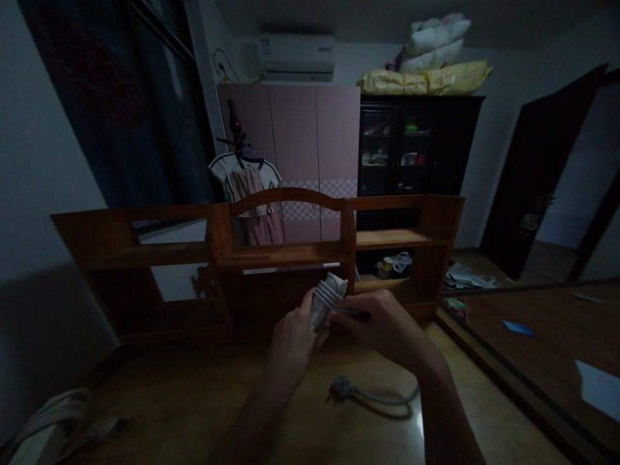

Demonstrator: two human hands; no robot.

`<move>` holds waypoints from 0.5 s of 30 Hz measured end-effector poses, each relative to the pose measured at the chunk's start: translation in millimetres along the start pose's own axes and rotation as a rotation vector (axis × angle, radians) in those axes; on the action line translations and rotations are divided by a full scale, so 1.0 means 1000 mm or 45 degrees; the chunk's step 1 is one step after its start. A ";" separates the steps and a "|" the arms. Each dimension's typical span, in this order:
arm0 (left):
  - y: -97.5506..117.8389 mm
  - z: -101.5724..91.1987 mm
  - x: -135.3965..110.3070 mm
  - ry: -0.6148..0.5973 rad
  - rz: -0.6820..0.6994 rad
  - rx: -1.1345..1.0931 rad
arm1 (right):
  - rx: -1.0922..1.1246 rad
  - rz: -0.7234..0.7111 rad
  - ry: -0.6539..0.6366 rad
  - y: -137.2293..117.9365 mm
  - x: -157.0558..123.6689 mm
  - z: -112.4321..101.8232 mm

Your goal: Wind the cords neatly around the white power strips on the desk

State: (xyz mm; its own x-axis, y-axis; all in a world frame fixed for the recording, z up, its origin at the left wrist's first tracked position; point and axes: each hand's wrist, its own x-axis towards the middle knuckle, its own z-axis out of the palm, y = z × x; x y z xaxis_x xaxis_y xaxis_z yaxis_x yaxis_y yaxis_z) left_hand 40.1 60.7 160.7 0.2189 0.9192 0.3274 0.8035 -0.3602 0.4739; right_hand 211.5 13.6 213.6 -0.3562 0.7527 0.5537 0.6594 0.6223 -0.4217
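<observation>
Both my hands are raised above a wooden desk [194,400], working on a white bundle of coiled cable [328,297]. My left hand [293,339] is closed round the lower part of the bundle. My right hand [382,326] is closed too, pinching a thin dark strip or tie against the side of the coil. A grey cord with a plug [341,389] at its end lies on the desk below my hands and runs right toward my right forearm.
A wooden shelf unit [285,255] stands at the back of the desk. Behind it are a pink wardrobe [314,142], hanging clothes [249,187] and a dark glass cabinet [411,145]. A pale strap or bag [53,420] lies bottom left. A large mirror panel [547,349] leans at right.
</observation>
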 end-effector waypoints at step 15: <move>0.022 0.002 -0.033 -0.516 0.809 0.100 | 0.276 0.278 -0.239 0.037 -0.003 -0.013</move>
State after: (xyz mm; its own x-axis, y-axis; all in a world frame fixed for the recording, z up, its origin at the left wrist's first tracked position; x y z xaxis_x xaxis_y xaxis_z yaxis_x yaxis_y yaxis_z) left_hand 51.6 22.4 158.4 0.8272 0.5306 0.1848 0.4886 -0.8417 0.2297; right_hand 245.6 31.5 205.7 -0.3511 0.8868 0.3004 0.5848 0.4583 -0.6693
